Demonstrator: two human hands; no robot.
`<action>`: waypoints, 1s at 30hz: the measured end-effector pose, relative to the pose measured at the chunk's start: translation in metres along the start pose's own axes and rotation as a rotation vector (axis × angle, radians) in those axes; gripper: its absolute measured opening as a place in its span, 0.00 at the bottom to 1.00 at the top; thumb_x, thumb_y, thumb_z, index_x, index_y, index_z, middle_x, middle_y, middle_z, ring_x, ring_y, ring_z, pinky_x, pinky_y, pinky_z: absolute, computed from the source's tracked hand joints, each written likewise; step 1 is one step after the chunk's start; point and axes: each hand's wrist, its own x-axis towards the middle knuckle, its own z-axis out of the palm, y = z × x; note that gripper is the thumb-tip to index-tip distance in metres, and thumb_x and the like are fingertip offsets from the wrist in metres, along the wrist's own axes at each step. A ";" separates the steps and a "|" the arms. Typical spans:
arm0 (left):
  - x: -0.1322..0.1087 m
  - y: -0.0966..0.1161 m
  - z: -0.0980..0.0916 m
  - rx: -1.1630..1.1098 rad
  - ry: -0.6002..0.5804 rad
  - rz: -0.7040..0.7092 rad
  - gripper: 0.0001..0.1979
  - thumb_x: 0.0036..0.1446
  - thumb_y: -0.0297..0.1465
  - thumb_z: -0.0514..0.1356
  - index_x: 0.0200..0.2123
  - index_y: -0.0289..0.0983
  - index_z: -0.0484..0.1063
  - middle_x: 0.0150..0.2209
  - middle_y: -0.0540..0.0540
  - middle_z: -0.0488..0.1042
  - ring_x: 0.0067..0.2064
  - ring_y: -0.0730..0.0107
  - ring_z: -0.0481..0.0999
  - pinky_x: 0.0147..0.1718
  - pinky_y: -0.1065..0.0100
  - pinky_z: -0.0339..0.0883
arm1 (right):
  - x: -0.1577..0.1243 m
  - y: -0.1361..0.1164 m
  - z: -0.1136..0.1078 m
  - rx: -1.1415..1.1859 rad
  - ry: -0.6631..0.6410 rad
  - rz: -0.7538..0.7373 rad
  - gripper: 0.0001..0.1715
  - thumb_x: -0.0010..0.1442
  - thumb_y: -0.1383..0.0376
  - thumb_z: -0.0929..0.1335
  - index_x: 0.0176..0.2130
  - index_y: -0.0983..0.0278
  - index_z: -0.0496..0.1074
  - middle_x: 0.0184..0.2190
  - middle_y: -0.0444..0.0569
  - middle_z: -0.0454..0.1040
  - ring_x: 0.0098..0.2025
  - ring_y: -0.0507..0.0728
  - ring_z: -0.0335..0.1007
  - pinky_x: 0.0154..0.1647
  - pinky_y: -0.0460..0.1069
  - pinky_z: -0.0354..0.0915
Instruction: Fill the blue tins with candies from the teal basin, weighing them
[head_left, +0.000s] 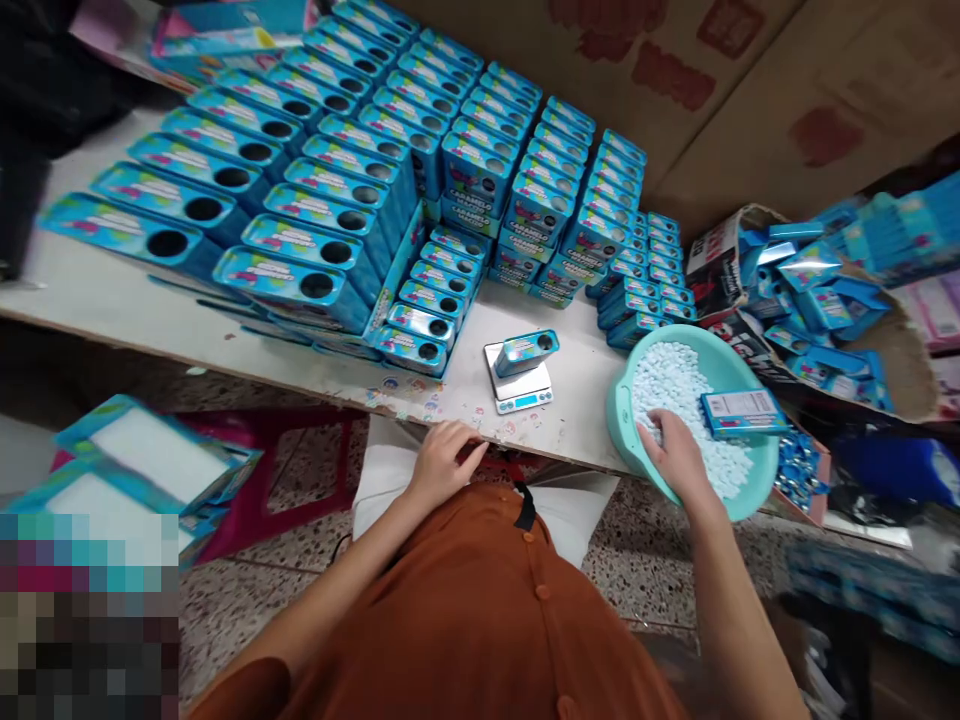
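Observation:
My right hand point(673, 450) reaches into a teal basin point(626, 425) of small pale blue candies point(675, 380), its fingers curled among them. A blue box point(742, 412) lies flat on the candies beside that hand. My left hand point(442, 458) rests at the table's front edge point(300, 375), fingers loosely curled, holding nothing I can see. Just beyond it a small digital scale point(521, 392) carries one blue tin point(526, 352) with a round hole in its top.
Stacks of identical blue tins point(360, 180) cover the white table behind the scale. A cardboard box point(825, 300) of blue packets sits at right. Cardboard sheets point(712, 80) lean at the back. Flat blue cartons point(150, 450) lie on the speckled floor at left.

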 end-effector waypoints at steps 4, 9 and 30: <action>-0.001 -0.005 0.002 -0.003 0.016 0.037 0.03 0.60 0.33 0.58 0.35 0.41 0.69 0.32 0.48 0.73 0.38 0.63 0.71 0.40 0.63 0.63 | 0.002 -0.006 0.001 0.049 -0.046 0.016 0.25 0.63 0.45 0.57 0.37 0.61 0.68 0.36 0.51 0.72 0.39 0.58 0.66 0.41 0.50 0.59; 0.000 -0.011 0.002 -0.013 0.033 0.079 0.03 0.60 0.34 0.58 0.35 0.42 0.69 0.32 0.49 0.73 0.37 0.63 0.72 0.39 0.62 0.64 | 0.008 -0.002 0.000 0.262 0.067 0.104 0.27 0.61 0.45 0.61 0.24 0.62 0.66 0.22 0.44 0.66 0.28 0.54 0.61 0.33 0.48 0.56; -0.003 -0.012 0.002 0.009 0.071 0.162 0.03 0.61 0.32 0.57 0.34 0.40 0.70 0.33 0.49 0.73 0.38 0.66 0.71 0.39 0.65 0.63 | 0.086 -0.112 -0.044 2.165 -0.062 0.491 0.15 0.67 0.64 0.57 0.27 0.60 0.54 0.17 0.36 0.54 0.14 0.45 0.47 0.09 0.38 0.42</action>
